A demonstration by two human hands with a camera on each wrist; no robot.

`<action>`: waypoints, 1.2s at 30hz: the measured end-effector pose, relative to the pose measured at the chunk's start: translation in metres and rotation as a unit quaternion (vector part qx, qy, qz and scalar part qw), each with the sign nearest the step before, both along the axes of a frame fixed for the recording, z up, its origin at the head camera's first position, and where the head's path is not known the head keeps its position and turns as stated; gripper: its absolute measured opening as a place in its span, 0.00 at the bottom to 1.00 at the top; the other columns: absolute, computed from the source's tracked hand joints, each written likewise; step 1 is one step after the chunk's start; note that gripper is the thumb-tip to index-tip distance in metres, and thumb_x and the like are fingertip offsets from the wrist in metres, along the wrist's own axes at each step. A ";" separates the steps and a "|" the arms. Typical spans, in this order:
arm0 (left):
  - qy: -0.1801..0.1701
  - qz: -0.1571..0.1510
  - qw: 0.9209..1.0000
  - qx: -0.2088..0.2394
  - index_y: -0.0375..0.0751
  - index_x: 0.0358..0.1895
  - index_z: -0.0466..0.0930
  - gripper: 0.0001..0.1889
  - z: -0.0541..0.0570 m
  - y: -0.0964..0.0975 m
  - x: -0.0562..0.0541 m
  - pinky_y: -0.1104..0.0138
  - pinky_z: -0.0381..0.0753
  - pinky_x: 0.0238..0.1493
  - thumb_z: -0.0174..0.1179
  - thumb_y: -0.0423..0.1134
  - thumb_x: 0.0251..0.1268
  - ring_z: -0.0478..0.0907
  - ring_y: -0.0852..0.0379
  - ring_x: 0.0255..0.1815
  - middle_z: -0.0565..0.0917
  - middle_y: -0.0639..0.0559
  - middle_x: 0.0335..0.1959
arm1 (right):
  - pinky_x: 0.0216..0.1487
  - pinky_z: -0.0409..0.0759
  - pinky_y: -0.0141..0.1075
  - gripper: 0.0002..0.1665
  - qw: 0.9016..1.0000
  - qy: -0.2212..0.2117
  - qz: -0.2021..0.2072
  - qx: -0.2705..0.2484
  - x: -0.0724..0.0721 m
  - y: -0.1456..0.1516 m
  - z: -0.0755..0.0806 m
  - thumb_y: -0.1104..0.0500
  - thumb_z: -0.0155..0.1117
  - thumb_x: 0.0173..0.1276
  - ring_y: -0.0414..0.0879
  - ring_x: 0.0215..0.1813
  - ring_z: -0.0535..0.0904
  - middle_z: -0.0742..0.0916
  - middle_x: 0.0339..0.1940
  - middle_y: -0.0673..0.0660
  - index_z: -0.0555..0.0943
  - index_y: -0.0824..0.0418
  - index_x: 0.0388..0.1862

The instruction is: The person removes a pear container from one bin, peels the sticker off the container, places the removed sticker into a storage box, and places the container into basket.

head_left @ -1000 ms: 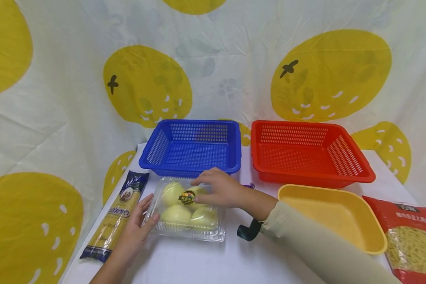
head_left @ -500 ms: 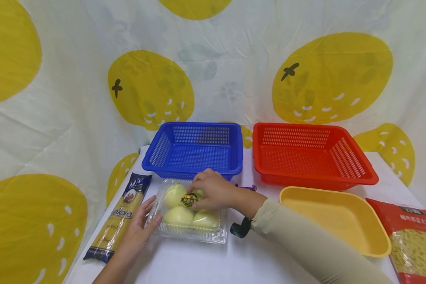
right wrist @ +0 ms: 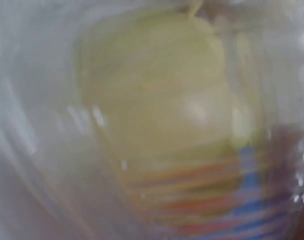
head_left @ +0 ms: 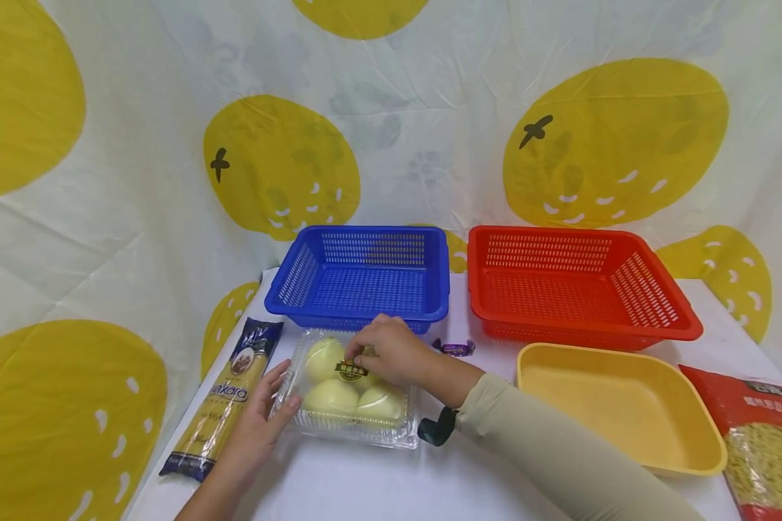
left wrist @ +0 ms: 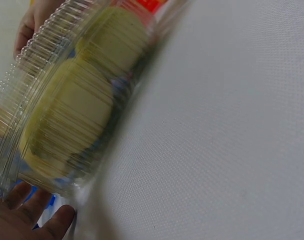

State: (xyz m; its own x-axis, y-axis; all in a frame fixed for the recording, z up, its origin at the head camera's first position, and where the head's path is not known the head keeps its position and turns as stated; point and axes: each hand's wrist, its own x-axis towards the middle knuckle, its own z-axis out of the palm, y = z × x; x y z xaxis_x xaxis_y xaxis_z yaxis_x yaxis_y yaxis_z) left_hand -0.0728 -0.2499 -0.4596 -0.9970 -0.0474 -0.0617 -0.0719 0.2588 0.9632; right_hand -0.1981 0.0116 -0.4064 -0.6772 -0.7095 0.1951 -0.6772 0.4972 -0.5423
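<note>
A clear plastic clamshell box [head_left: 381,435] with several pale yellow-green round fruits [head_left: 331,398] inside lies on the table in the head view. My left hand [head_left: 261,411] rests against its left end, fingers and thumb spread around the near corner. The left wrist view shows those loose fingers at the corner. My right hand [head_left: 394,353] is over the lid, thumb and index finger pinching the upper edge of the dark round sticker [head_left: 352,371]. A blurred fruit [right wrist: 157,95] seen through the plastic fills the right wrist view.
Behind the box stand a blue basket [head_left: 358,318] and a red basket [head_left: 580,333]. A yellow tub [head_left: 619,405] and a red pasta bag [head_left: 769,434] are to the right. A spaghetti pack [head_left: 224,398] lies left; a purple-wrapped candy [head_left: 455,349] sits behind the right wrist.
My right hand's fingers have drawn together from spread over the lid to a pinch at the sticker's edge. The left hand has stayed at the box's left end.
</note>
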 end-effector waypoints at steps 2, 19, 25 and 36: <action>0.000 0.001 1.000 0.000 0.51 0.86 0.56 0.37 0.000 0.000 0.000 0.35 0.54 0.79 0.62 0.43 0.81 0.43 0.28 0.86 0.57 0.32 0.84 | 0.54 0.69 0.41 0.06 1.000 -0.013 -0.003 -0.015 0.000 0.000 -0.001 0.56 0.72 0.75 0.39 0.47 0.73 0.91 0.41 0.35 0.93 0.43 0.43; 0.007 -0.001 1.000 -0.003 0.54 0.85 0.58 0.35 -0.001 0.000 0.001 0.36 0.59 0.77 0.61 0.43 0.82 0.49 0.28 0.85 0.57 0.32 0.84 | 0.63 0.76 0.49 0.08 0.968 -0.185 0.098 -0.138 -0.008 0.022 0.005 0.65 0.65 0.77 0.45 0.56 0.78 0.89 0.47 0.46 0.88 0.54 0.43; 0.008 -0.001 1.000 -0.007 0.54 0.85 0.58 0.35 0.000 0.001 0.000 0.38 0.57 0.79 0.61 0.43 0.82 0.50 0.30 0.85 0.58 0.33 0.84 | 0.68 0.77 0.50 0.06 0.945 -0.249 0.099 -0.187 -0.008 0.033 0.016 0.65 0.63 0.78 0.49 0.58 0.81 0.90 0.48 0.52 0.87 0.60 0.47; 0.008 0.003 1.000 -0.020 0.52 0.86 0.57 0.35 0.001 0.002 0.002 0.37 0.56 0.79 0.60 0.42 0.83 0.51 0.30 0.84 0.58 0.32 0.84 | 0.65 0.83 0.47 0.07 0.932 -0.300 0.088 -0.183 -0.007 0.067 0.037 0.66 0.63 0.78 0.55 0.59 0.83 0.90 0.51 0.56 0.86 0.62 0.50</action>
State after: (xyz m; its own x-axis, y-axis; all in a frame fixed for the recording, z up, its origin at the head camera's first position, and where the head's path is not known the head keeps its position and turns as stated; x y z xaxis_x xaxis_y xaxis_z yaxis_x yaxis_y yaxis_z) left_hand -0.0711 -0.2477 -0.4585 -0.9975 -0.0559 -0.0427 -0.0574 0.2967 0.9532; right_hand -0.2055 0.0785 -0.3698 -0.6219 -0.7800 0.0696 -0.2509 0.1143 -0.9612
